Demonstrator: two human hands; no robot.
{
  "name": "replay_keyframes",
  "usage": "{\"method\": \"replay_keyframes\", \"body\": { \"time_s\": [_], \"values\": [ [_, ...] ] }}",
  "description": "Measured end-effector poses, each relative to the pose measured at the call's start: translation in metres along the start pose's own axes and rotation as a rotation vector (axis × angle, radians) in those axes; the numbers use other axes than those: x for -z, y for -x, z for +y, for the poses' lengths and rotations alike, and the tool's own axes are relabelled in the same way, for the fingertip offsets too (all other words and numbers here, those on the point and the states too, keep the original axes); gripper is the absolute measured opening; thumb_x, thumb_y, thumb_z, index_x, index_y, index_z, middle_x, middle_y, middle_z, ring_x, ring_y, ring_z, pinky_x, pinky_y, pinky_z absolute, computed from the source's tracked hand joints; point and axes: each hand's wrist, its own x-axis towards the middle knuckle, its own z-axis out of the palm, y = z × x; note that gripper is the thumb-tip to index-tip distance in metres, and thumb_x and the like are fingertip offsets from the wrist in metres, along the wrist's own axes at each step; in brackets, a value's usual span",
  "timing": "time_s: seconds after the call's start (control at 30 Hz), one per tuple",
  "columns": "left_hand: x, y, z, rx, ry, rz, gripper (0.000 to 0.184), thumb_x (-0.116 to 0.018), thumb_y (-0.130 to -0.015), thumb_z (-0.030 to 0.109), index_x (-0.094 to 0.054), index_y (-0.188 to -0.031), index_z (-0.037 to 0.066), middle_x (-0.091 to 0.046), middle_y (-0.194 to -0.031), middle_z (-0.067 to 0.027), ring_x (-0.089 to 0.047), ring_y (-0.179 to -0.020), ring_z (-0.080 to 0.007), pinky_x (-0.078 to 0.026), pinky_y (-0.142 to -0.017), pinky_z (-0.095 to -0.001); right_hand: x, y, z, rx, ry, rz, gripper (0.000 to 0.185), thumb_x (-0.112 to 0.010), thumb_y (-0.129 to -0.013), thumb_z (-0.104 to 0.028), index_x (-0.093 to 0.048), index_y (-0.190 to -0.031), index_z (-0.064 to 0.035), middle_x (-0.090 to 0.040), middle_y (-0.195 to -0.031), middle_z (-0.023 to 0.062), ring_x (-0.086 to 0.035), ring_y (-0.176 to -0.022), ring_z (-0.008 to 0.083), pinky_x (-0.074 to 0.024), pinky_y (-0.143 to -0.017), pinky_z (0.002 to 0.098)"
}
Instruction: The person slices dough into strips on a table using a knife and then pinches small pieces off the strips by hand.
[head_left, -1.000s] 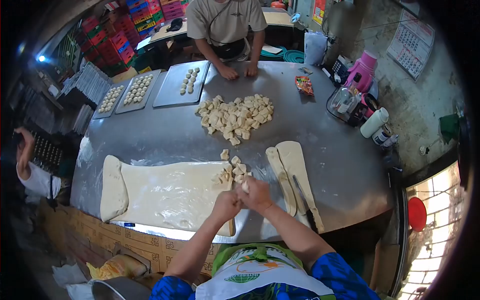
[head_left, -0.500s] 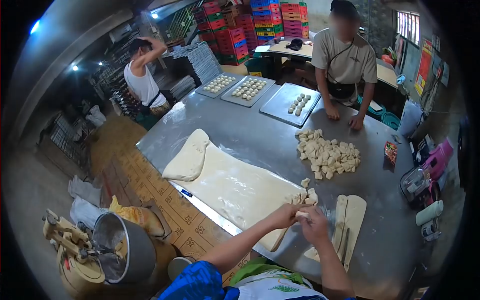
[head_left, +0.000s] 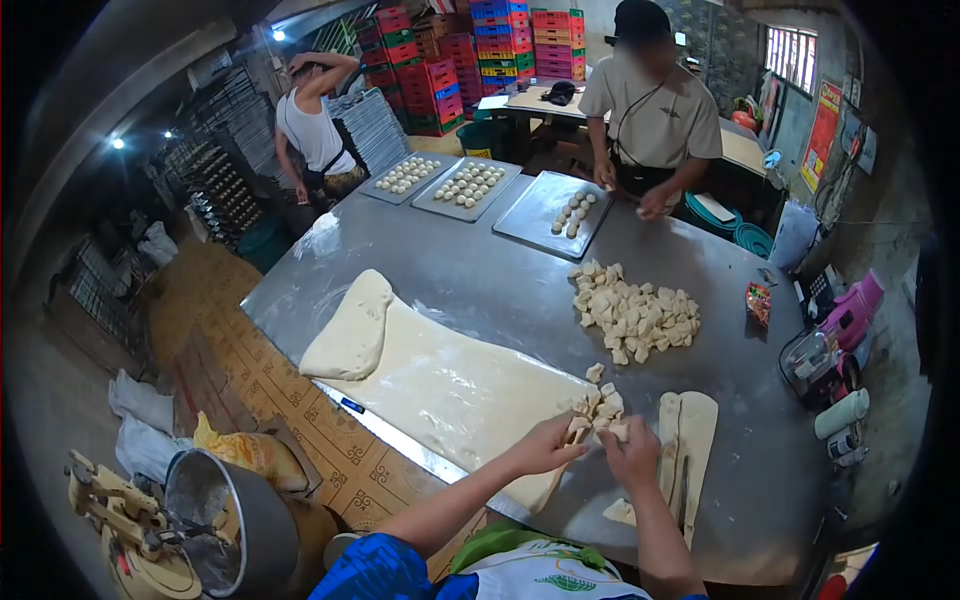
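- Our left hand [head_left: 545,447] is at the right end of a wide dough sheet [head_left: 460,385], fingers half curled; we cannot tell whether they hold anything.
- Our right hand [head_left: 632,450] is just beside it, fingers narrowed around a small dough lump [head_left: 618,431].
- The sheet lies along the near edge of the metal table [head_left: 735,455], its thick folded end [head_left: 350,330] towards the left corner.
- With the sheet so close to that edge, a tug could, we judge, drag its border over the side.
- Loose pieces [head_left: 602,400] crowd our fingertips; pressed together, they could stick and merge, as the dough looks soft.
- Uneven pinching could leave lumps of unequal size.
- A thin dark tool, perhaps a knife [head_left: 684,490], lies by the long dough strips [head_left: 690,440] near our right forearm; a careless sweep could knock it.
- The dough looks pale cream, smooth and slightly shiny on the sheet, with small dents and a dusting of flour.
- Beyond our hands, a heap of chunks [head_left: 635,315] looks rough and angular, while rounded balls sit in rows on trays [head_left: 527,225] at the far edge.
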Motion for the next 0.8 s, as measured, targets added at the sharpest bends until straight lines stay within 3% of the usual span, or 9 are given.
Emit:
{"method": "replay_keyframes", "body": {
  "time_s": [0.03, 0.17, 0.23, 0.33, 0.5, 0.57, 0.6, 0.67, 0.8],
  "values": [
    [-0.002, -0.001, -0.003, 0.0, 0.004, -0.003, 0.039, -0.064, -0.082, 0.006, -0.062, -0.121, 0.006, -0.066, -0.084, -0.0049, -0.056, -0.065, -0.024, -0.047, -0.068, -0.0332, 0.001, 0.0, 0.005, -0.003, 0.004, -0.001, 0.037, -0.073, -0.082, -0.035, -0.065, -0.103, -0.0062, -0.065, -0.084, 0.0132, -0.06, -0.072, 0.0346, -0.049, -0.071, 0.0406],
    [-0.008, -0.016, -0.027, -0.467, -0.152, 0.17, 0.058, -0.062, -0.081, 0.007, -0.049, -0.138, 0.009, -0.068, -0.096, -0.0128, -0.065, -0.084, -0.0307, -0.05, -0.077, -0.0374, -0.004, -0.008, 0.051, 0.297, 0.22, 0.018, 0.051, -0.077, -0.08, -0.034, -0.062, -0.118, -0.0041, -0.064, -0.085, 0.0118, -0.059, -0.072, 0.0321, -0.0488, -0.069, 0.0389],
    [-0.013, -0.031, -0.008, -0.501, -0.159, 0.202, 0.056, -0.062, -0.081, 0.006, -0.051, -0.136, 0.009, -0.068, -0.096, -0.0126, -0.065, -0.083, -0.0305, -0.05, -0.077, -0.0369, 0.014, -0.012, 0.011, 0.178, -0.195, -0.131, 0.057, -0.079, -0.077, -0.031, -0.062, -0.125, -0.0043, -0.063, -0.091, 0.0115, -0.059, -0.079, 0.0307, -0.0485, -0.074, 0.0366],
    [-0.024, -0.04, 0.024, -0.562, -0.184, 0.287, 0.052, -0.061, -0.078, 0.002, -0.058, -0.13, 0.009, -0.07, -0.094, -0.0118, -0.066, -0.082, -0.0298, -0.051, -0.079, -0.0355, 0.033, -0.02, -0.022, 0.336, -0.252, -0.339, 0.057, -0.08, -0.076, -0.03, -0.062, -0.123, -0.0034, -0.063, -0.098, 0.012, -0.06, -0.084, 0.0314, -0.0484, -0.077, 0.0382],
    [-0.044, -0.026, -0.004, -0.173, -0.047, 0.102, 0.044, -0.061, -0.077, 0.001, -0.067, -0.12, 0.009, -0.072, -0.093, -0.0102, -0.066, -0.08, -0.0292, -0.051, -0.076, -0.0348, 0.017, -0.019, -0.027, 0.242, -0.196, -0.032, 0.047, -0.079, -0.076, -0.023, -0.065, -0.117, -0.0027, -0.065, -0.095, 0.0116, -0.062, -0.083, 0.0312, -0.0494, -0.075, 0.0387],
    [-0.06, -0.021, -0.013, 0.017, -0.48, -0.161, 0.04, -0.062, -0.077, 0.001, -0.071, -0.114, 0.01, -0.073, -0.091, -0.0086, -0.067, -0.081, -0.0293, -0.051, -0.077, -0.0338, 0.006, -0.015, 0.006, 0.144, -0.026, -0.128, 0.045, -0.079, -0.076, -0.022, -0.066, -0.114, -0.0025, -0.065, -0.094, 0.0116, -0.062, -0.082, 0.0309, -0.0495, -0.074, 0.0387],
    [-0.062, -0.011, -0.006, 0.014, -0.478, -0.164, 0.04, -0.062, -0.077, 0.001, -0.071, -0.114, 0.01, -0.073, -0.091, -0.0086, -0.067, -0.081, -0.0293, -0.051, -0.077, -0.0338, 0.001, -0.012, 0.028, 0.054, 0.143, -0.23, 0.042, -0.079, -0.076, -0.021, -0.066, -0.111, -0.0023, -0.065, -0.092, 0.0117, -0.062, -0.081, 0.0307, -0.0495, -0.074, 0.0387],
    [-0.059, 0.006, 0.007, -0.4, -0.252, -0.246, 0.04, -0.062, -0.077, 0.002, -0.071, -0.115, 0.01, -0.072, -0.089, -0.0091, -0.067, -0.08, -0.0298, -0.051, -0.074, -0.0346, -0.008, -0.006, 0.059, -0.143, 0.478, -0.417, 0.037, -0.079, -0.075, -0.019, -0.066, -0.105, -0.002, -0.065, -0.09, 0.0118, -0.062, -0.079, 0.0302, -0.0496, -0.072, 0.0387],
    [-0.051, -0.006, -0.006, -0.176, 0.06, 0.035, 0.036, -0.062, -0.076, 0.002, -0.071, -0.11, 0.008, -0.072, -0.087, -0.0093, -0.065, -0.075, -0.0313, -0.05, -0.07, -0.0364, -0.014, 0.002, 0.056, 0.143, 0.106, -0.081, 0.028, -0.078, -0.075, -0.018, -0.065, -0.095, -0.0036, -0.064, -0.082, 0.0112, -0.061, -0.071, 0.0304, -0.0491, -0.067, 0.0392]
  ]
}}
